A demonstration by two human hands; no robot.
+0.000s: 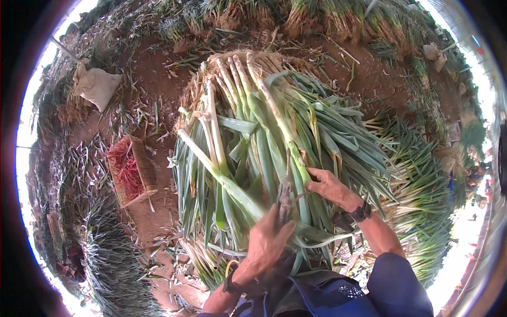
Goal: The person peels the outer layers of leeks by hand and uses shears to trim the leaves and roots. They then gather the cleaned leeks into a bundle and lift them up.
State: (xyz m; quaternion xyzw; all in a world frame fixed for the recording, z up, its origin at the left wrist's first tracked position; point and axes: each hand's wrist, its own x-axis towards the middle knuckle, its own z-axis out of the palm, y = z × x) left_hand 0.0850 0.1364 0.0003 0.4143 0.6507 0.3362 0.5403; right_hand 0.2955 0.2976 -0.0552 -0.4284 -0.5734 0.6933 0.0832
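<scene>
A broad heap of leeks (253,132) lies in front of me, with pale stems and brown roots at the far end and green leaves fanning towards me and to the right. Beside one long leek (296,153), my right hand (332,190) is closed, its thumb and fingers against the stalk. My left hand (266,238), slightly blurred, is closed at the lower end of a dark, rough, stick-like thing (285,201) with a thin upper part. What this thing is I cannot make out. Another thick leek (222,182) slants across the leaves towards my left hand.
An open wooden crate (143,168) holding red ties (125,166) stands on the soil to the left, below a pale sack (99,89). More leeks (422,206) are piled at right, along the left side (111,259) and across the back (338,18).
</scene>
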